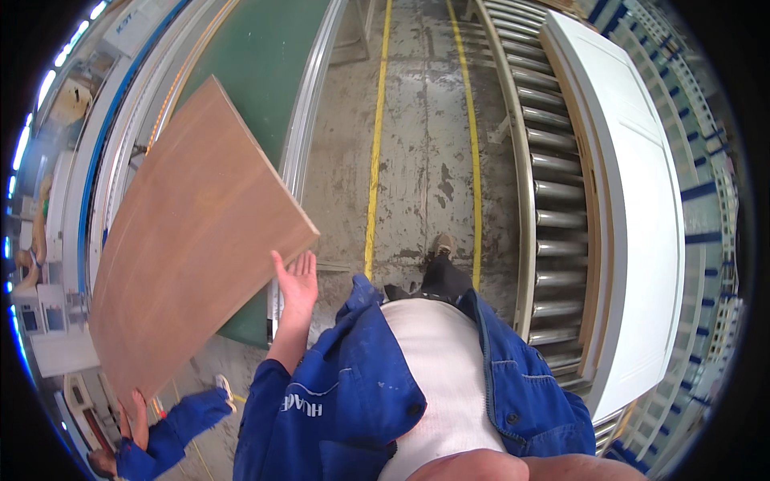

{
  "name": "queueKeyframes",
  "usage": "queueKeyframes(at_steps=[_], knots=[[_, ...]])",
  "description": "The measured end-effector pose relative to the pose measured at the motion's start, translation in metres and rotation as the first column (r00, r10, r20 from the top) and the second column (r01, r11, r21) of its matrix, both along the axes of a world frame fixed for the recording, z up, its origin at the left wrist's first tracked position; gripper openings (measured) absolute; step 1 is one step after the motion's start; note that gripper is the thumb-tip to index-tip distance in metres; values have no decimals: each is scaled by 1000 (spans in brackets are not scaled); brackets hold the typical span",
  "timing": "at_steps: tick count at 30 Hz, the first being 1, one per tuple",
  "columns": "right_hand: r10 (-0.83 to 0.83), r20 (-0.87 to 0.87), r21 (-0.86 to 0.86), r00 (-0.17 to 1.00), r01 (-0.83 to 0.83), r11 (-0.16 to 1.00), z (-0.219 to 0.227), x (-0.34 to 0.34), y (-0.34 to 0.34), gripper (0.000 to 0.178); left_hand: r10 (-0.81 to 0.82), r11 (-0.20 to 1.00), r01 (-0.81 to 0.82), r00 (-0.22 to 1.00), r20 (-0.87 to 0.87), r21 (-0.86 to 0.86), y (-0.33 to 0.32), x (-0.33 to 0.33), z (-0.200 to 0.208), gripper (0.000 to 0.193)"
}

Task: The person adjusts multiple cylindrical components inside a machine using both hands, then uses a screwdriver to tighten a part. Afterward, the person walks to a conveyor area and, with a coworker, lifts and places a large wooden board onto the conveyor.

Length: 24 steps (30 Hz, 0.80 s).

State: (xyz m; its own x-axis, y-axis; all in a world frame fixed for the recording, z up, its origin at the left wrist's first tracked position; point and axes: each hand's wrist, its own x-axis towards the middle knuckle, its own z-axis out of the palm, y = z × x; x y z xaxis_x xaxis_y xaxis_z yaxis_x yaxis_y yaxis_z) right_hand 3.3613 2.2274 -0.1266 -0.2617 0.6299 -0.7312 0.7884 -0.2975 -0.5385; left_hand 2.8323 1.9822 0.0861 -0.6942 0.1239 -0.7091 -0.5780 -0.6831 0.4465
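Note:
A large brown wooden panel [188, 224] lies tilted over the green conveyor belt [261, 48] on my left. My left hand [298, 282] is at the panel's near right corner, open, with its fingers stretched out and thumb apart. The thumb overlaps the panel's edge; whether the palm bears on it I cannot tell. At the panel's lower left end, another person's hands [136, 421] are on its edge. My right hand is out of view; only the blue right sleeve [545, 401] shows.
On the right, a roller conveyor [557, 224] carries a stack of boards with a white panel [642, 208] on top. Between the conveyors runs a worn grey floor [421, 144] with two yellow lines. A co-worker in blue [180, 433] is at lower left.

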Motion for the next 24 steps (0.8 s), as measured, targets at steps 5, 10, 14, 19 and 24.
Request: queueKeyframes(at_steps=[5,10,14,19,24], knots=[[-45,-155,-84,987,32,996,23,-88,174,19,117,983,-131,987,-113,-127,51,-15,4,94],[-403,-193,-115,894,388,915,49,-203,338,15,282,935,-289,957,-61,-207,72,-15,-3,74],[-271,-277,-134,922,242,961,54,-291,400,17,367,896,-381,925,-99,-228,84,-18,-10,64],[-68,-183,-221,981,26,975,36,-397,389,15,455,835,-456,887,-80,-309,99,-24,-1,66],[641,-183,31,746,-647,762,49,-501,388,31,579,741,-535,815,-16,-406,115,-19,8,70]])
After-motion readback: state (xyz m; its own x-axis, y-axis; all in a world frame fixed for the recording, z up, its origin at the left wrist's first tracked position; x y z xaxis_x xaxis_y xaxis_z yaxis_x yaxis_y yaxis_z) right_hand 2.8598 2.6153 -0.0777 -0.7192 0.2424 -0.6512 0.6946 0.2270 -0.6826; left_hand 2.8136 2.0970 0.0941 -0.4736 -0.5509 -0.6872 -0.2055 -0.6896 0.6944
